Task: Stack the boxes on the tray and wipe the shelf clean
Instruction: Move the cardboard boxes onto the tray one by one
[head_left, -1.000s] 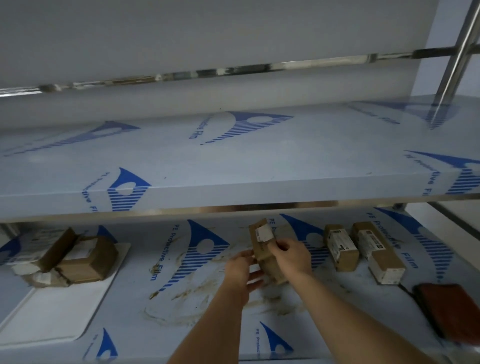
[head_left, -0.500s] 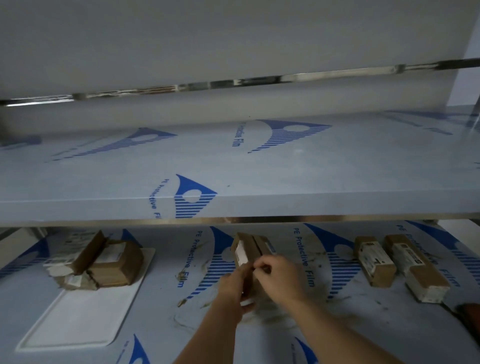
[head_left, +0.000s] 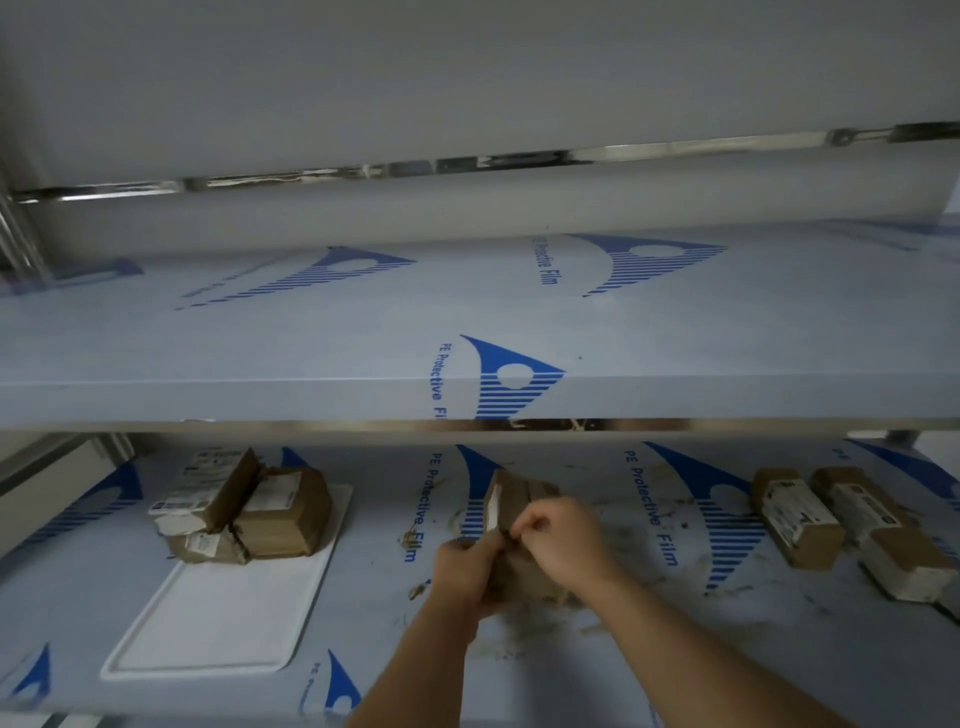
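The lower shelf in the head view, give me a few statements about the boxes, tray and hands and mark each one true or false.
1. Both hands hold one cardboard box. True: the left hand and right hand grip the held box above the lower shelf.
2. The white tray is empty. False: a pile of boxes sits at its far end.
3. Two boxes lie to the right of the hands. True: the near right box and the far right box lie side by side.
4. The shelf around the hands is spotless. False: brown smears mark the film.
5. The upper shelf carries boxes. False: none show on it.
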